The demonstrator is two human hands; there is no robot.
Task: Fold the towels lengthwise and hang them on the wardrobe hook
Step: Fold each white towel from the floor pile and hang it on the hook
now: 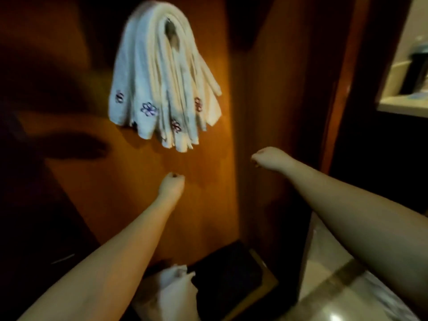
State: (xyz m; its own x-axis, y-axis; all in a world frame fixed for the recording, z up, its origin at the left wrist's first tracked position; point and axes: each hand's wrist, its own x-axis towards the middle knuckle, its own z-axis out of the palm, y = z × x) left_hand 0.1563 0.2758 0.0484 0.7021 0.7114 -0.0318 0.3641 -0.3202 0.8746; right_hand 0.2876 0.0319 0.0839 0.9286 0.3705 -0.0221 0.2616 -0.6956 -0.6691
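Note:
Several white towels with small embroidered flowers hang folded in a bunch over a hook on the brown wardrobe door. My left hand is below the bunch, in front of the door, fingers curled, holding nothing. Further right and slightly higher, my right hand is also curled with nothing in it. Neither hand touches the towels. More white cloth lies low down between my forearms.
A dark box or tray with a wooden rim sits on the floor below the door. A pale shelf with a dark container is at the upper right. Shiny tiled floor shows at the bottom right.

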